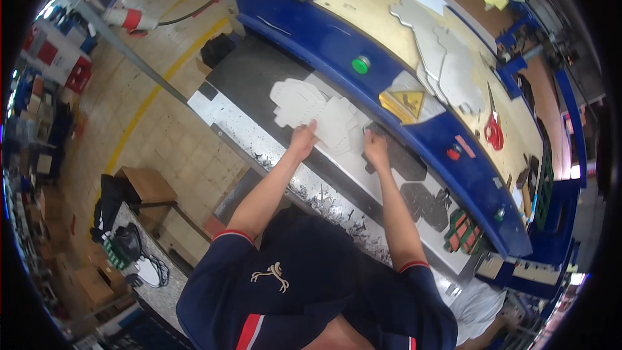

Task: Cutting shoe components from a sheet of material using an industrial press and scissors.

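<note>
White flat cut-out pieces (299, 102) with notched outlines lie overlapping on the worktable ahead of me. My left hand (303, 140) pinches their near edge, thumb on top. To its right, my right hand (376, 147) is closed at the edge of a dark flat cut piece (407, 159), just beside the white ones. The fingertips of both hands are partly hidden. Another black cut-out (424, 204) lies nearer my right forearm, and past it sits a green-edged cutting die (462, 233) with reddish-brown filling.
A blue machine beam (324, 32) with a green button (361, 65) runs along the table's far side. Beyond it are grey shaped sheets (447, 65) and red-handled scissors (494, 131). Black scraps litter the metal front edge (249, 137). A cardboard box (148, 185) stands at left.
</note>
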Demonstrator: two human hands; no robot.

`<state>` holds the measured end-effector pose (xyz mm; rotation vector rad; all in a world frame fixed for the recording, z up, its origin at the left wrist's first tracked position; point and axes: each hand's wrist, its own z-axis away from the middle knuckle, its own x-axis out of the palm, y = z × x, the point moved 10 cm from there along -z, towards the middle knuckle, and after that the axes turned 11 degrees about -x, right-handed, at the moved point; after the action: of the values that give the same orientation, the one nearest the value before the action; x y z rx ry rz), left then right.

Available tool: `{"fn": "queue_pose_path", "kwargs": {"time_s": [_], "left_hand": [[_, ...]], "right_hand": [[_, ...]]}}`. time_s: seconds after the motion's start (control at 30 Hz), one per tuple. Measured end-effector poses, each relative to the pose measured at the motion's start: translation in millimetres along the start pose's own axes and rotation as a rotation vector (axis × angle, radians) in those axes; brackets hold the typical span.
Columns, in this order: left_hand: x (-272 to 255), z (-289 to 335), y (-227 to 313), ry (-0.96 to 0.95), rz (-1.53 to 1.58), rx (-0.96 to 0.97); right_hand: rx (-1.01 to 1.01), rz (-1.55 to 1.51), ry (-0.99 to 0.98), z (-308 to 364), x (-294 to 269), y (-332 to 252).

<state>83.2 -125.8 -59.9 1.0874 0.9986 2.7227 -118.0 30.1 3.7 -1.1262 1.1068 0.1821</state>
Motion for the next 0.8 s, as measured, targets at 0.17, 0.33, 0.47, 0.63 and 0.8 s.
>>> {"fn": "queue_pose_path", "kwargs": {"time_s": [0.17, 0.33, 0.47, 0.63, 0.8], "left_hand": [[-24, -30, -16, 0.19, -0.477, -0.019], [11, -5, -17, 0.13, -0.722, -0.242], [25, 0, -24, 0.087, -0.657, -0.35], [32, -1, -60, -0.059, -0.185, -0.622], [28, -36, -87, 0.114, 0.19, -0.316]], "right_hand": [[0.154, -0.093, -0.119, 8, 25, 0], [0.324, -0.13, -0.119, -3, 14, 21], [0.503, -1.274, -0.345, 1, 61, 27], [0.425, -1.678, -0.295, 9, 57, -2], [0.36, -1.44, -0.291, 11, 54, -3]]}}
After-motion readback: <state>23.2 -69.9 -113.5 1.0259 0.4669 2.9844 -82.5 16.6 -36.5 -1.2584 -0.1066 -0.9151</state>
